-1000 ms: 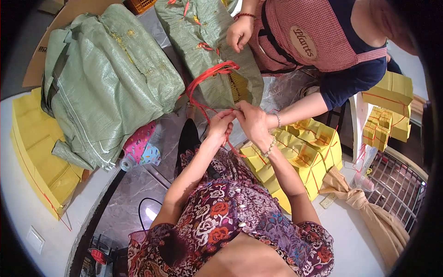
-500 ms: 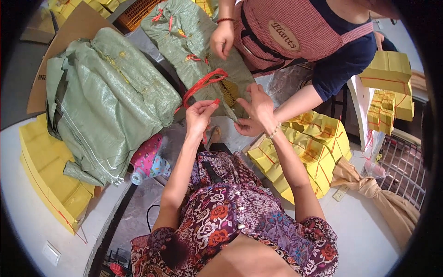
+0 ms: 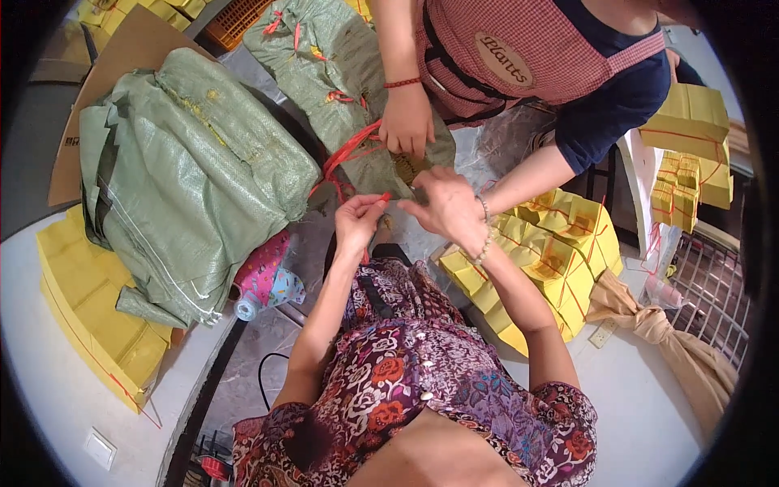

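Note:
My left hand (image 3: pixel 359 226) is closed, pinching the end of a red plastic string (image 3: pixel 385 196) between thumb and fingertips. The rest of the red string (image 3: pixel 350 148) lies in a loose bundle across a grey-green woven sack (image 3: pixel 341 65), beside its gathered end. At that end is my right hand (image 3: pixel 446 207), thumb and fingers apart, with no string seen in it; its fingertips are partly hidden. A co-worker's hand (image 3: pixel 408 122) reaches down onto the sack and string. The co-worker's other forearm (image 3: pixel 527 178) passes behind my right hand, which hides that hand.
A large folded grey-green sack (image 3: pixel 195 178) covers the left table, beside yellow paper bundles (image 3: pixel 97 308) and cardboard (image 3: pixel 114 81). Tied yellow bundles (image 3: pixel 552 268) stand at right, near a knotted tan cloth (image 3: pixel 649 321). Pink and blue rolls (image 3: pixel 264 284) stick out at left.
The co-worker's upper hand has come down onto the sack and string. My right hand has shifted slightly down and left, covering their other hand. My left hand has lowered a little, still pinching the string.

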Action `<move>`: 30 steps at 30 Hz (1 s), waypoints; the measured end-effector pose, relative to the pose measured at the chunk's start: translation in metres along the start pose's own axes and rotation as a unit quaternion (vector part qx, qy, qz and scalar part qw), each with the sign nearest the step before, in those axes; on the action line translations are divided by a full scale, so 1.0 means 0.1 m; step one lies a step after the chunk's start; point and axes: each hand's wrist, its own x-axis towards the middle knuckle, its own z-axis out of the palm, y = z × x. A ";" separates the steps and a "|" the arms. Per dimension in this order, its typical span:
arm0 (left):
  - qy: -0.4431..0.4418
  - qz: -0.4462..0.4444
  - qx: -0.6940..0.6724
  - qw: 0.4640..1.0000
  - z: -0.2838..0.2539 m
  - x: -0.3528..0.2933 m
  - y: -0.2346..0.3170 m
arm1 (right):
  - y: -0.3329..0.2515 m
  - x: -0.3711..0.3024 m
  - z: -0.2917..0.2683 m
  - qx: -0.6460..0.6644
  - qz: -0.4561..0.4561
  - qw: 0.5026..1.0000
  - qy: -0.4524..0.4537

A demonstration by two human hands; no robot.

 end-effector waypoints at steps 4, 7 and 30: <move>-0.047 -0.052 -0.036 0.997 0.12 -0.06 -0.08 | 0.11 0.00 0.27 0.112 0.100 0.985 -0.086; -0.036 -0.064 -0.022 0.997 0.19 -0.04 -0.15 | 0.16 0.09 0.16 0.168 0.115 0.970 -0.135; -0.079 -0.100 -0.218 0.967 0.35 0.07 -0.23 | -0.29 -0.42 0.36 -0.067 -0.005 0.997 0.032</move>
